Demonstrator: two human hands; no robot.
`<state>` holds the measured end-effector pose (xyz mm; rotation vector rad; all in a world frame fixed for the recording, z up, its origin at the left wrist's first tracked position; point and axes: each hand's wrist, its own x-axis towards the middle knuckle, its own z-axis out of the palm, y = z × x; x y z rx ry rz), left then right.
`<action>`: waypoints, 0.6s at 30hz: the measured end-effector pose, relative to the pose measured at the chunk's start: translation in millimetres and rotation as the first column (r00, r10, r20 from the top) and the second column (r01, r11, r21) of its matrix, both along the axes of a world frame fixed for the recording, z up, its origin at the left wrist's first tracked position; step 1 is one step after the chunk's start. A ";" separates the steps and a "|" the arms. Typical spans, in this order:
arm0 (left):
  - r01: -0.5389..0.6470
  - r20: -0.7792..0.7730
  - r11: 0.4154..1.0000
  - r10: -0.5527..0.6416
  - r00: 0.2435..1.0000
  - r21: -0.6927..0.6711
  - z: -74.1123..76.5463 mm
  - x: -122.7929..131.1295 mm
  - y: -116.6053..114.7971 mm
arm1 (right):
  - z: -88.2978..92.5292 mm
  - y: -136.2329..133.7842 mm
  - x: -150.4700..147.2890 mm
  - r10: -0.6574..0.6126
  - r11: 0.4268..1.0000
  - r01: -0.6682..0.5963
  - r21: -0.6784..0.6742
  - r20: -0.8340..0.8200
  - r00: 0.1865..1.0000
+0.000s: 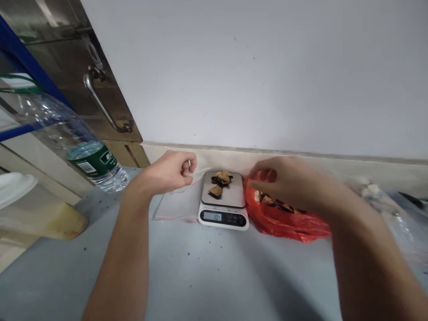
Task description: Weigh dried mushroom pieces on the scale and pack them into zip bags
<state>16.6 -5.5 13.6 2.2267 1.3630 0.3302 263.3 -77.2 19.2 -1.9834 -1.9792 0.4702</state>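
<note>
The left hand (172, 169) is above the table, near the left side of the scale; its fingers are curled inward, loosely closed. The right hand (286, 176) is over the red bag (290, 229), with the fingers bent; it is blurred, so I cannot tell if it is open or if it grips something. The scale (223, 217) stands between the two hands, and its display (212, 216) shows the digits 104, the decimal point being hard to read. On its plate lie some brown dried pieces (222, 178), in a small heap at the back, and one separate piece (215, 191) in front of them. More pieces (267, 199) lie inside the red bag, just beside the scale. At the left of the scale there is a flat clear bag (177, 207). Farther left are a bottle (95, 158) with a green label, tilted in the view, and a tub (47, 218) with a white lid (15, 187). At the far right, a blurred clear bag holds pale pieces (371, 191). Dark crumbs (188, 254) are scattered on the grey table (187, 294), which meets a white wall (267, 80) behind.
</note>
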 end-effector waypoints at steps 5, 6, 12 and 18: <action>0.017 0.061 0.999 -0.020 0.998 0.040 4.4 6.1 -5.9 | -21.4 10.3 -39.1 0.315 0.949 -0.310 0.063 -0.284 0.906; 0.012 0.077 0.998 -0.016 0.997 0.054 5.9 7.4 -7.3 | -26.6 13.1 -44.6 0.340 0.939 -0.341 0.047 -0.290 0.895; 0.018 0.129 0.997 -0.027 0.991 0.074 8.6 10.7 -9.5 | -33.1 17.6 -48.3 0.231 0.964 -0.161 0.213 -0.365 0.902; 0.041 0.127 0.996 -0.050 0.991 0.075 6.1 13.9 -9.8 | -26.1 13.1 -45.1 0.367 0.930 -0.342 0.134 -0.297 0.881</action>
